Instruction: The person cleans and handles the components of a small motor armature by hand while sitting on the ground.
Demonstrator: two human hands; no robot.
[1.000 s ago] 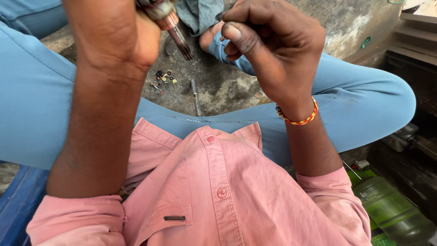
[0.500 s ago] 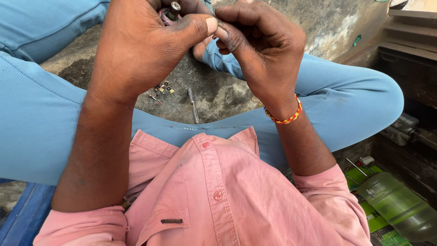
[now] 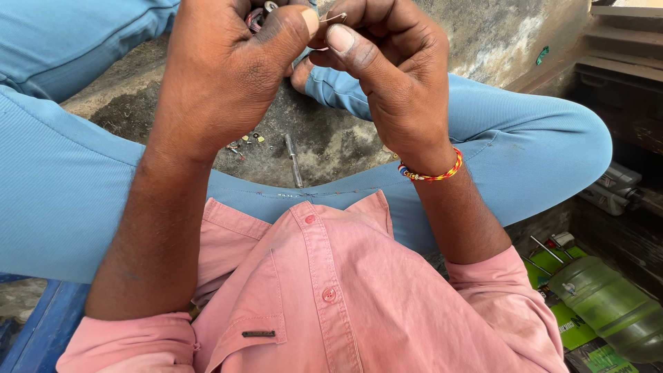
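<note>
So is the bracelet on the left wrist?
No, the red and yellow bracelet sits on the wrist of the right hand, while the left hand has a bare wrist.

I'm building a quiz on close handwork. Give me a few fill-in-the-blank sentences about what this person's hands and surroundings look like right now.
1. The left hand and right hand meet at a thin ____ wire pinched at the fingertips.
2. The right wrist wears a beaded ____.
3. A slim metal rod lies on the ground between the ____ trouser legs.
4. A green plastic ____ lies at lower right.

Missing words: metal; bracelet; blue; bottle
</note>
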